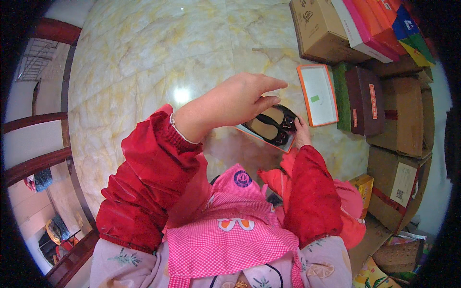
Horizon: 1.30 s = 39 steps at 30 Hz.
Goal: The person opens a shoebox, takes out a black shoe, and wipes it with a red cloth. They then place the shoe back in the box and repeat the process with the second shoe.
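Observation:
A pair of black shoes (271,123) with ornaments at the toes lies in a shallow orange-rimmed shoebox (266,142) on the floor. My left hand (248,95) reaches over the shoes, thumb and forefinger apart with nothing seen between them. It hides the far left part of the box. At the box's right end, my right hand (302,132) grips the edge, its fingers close to the shoe toes. Just beyond lies the orange-rimmed box lid (319,94), its white inside facing up with a small green sticker.
Cardboard boxes (407,118) line the right wall, with a dark maroon box (364,100) and a green box (342,97) in front. Colourful shoeboxes (374,28) sit upper right. A wicker basket (398,255) stands lower right. Dark red wooden framing (39,163) borders the marbled tile floor (151,50).

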### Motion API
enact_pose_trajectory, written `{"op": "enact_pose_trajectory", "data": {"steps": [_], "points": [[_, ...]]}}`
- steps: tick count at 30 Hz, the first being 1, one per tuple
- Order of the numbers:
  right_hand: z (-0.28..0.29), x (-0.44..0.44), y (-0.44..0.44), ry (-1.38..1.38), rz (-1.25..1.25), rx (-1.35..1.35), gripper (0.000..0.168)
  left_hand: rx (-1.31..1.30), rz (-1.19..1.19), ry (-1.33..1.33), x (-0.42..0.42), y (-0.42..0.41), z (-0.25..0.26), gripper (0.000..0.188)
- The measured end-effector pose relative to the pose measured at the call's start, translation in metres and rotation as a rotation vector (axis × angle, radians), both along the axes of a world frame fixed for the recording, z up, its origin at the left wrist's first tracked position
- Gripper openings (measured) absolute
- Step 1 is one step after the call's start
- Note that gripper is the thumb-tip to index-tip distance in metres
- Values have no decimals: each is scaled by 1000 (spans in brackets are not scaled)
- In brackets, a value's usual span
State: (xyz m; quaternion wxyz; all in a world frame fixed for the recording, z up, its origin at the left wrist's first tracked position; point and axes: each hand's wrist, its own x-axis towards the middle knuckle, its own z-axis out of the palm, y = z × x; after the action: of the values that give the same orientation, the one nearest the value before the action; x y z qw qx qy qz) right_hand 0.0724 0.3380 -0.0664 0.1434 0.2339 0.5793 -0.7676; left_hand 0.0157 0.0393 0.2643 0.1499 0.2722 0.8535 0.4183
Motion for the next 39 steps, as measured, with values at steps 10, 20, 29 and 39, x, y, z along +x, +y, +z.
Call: {"op": "enact_pose_trajectory", "data": {"steps": [10,20,29,39], "points": [[-49,8,-7,111,144,1101,31,8,-23,53,-4,4,-9,32],[69,-3,-41,-49,556,1448,19,11,-41,64,0,-2,-15,33],[38,34,-84,316,1085,1416,12,-27,-58,15,-1,2,-4,33],[-8,20,-148,275,672,341,32,-38,-99,95,-1,4,-11,35]]}}
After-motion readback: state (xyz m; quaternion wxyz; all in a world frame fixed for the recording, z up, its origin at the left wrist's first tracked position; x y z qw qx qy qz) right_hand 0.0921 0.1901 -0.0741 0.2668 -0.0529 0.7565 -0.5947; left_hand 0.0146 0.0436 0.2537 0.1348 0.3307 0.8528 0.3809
